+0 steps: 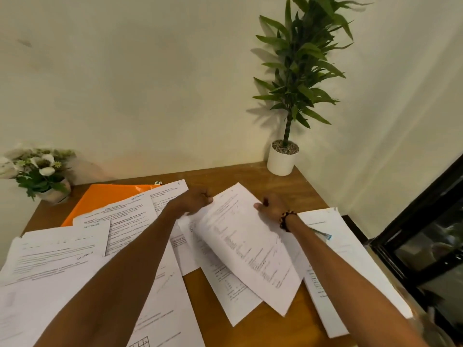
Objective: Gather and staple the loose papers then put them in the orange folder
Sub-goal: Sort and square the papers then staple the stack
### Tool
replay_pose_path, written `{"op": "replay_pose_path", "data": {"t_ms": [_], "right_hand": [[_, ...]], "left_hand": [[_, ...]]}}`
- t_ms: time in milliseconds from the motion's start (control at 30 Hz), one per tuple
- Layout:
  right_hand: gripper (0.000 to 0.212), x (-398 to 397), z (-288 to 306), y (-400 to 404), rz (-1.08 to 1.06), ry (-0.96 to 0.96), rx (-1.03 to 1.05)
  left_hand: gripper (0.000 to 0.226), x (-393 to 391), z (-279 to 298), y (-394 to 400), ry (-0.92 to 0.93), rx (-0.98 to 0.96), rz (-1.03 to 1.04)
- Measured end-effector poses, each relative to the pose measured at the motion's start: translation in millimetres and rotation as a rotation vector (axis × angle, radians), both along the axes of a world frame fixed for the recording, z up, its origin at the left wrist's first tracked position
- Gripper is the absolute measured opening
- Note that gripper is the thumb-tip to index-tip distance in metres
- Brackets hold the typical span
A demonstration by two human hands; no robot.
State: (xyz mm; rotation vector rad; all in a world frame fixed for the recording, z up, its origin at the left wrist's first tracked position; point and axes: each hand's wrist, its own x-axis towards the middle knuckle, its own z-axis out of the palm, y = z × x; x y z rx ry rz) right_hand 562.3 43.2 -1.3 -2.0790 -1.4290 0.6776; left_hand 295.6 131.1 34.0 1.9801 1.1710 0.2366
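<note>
Several loose printed papers (57, 259) lie scattered over the wooden table (253, 174). One sheet (245, 244) is lifted off the pile in the middle. My left hand (198, 199) pinches its far left edge. My right hand (271, 206), with a beaded bracelet on the wrist, grips its far right edge. The orange folder (105, 196) lies flat at the back left, partly covered by papers. A small object (158, 183), possibly the stapler, peeks out behind the folder's far corner.
A tall potted plant in a white pot (281, 160) stands at the table's back right corner. A small flower pot (53, 191) sits at the back left. More sheets (350, 261) overhang the right table edge, beside a dark framed surface (426, 234).
</note>
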Motion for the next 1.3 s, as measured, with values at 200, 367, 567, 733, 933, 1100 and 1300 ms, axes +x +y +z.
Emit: {"op": "replay_pose_path", "data": {"t_ms": [200, 367, 567, 733, 933, 1100, 1300], "right_hand": [[0.032, -25.5, -11.5, 2.7, -0.024, 0.157, 0.022], [0.017, -43.4, -16.7, 8.7, -0.079, 0.210, 0.033], [0.021, -56.6, -17.0, 14.0, 0.030, 0.157, -0.125], [0.036, -70.4, 9.3, 9.8, 0.137, 0.332, -0.162], [0.042, -100.3, 20.6, 25.6, 0.094, 0.360, -0.128], [0.015, -126.8, 4.5, 66.1, 0.088, 0.243, -0.164], [0.034, -157.7, -2.2, 95.8, 0.079, 0.054, -0.176]], "left_hand": [[0.023, -5.5, 3.7, -3.4, -0.131, -0.120, 0.081], [0.038, -2.6, 9.4, -11.0, -0.012, -0.060, 0.000], [0.038, -6.7, -1.7, -17.0, 0.197, 0.102, -0.060], [0.025, -34.8, -2.8, -15.3, 0.163, 0.037, -0.078], [0.044, -77.6, 5.6, -12.4, 0.061, -0.076, 0.056], [0.034, -106.9, -0.9, -15.1, 0.144, -0.085, -0.054], [0.013, -122.2, -11.8, -32.5, 0.218, -0.030, -0.134]]}}
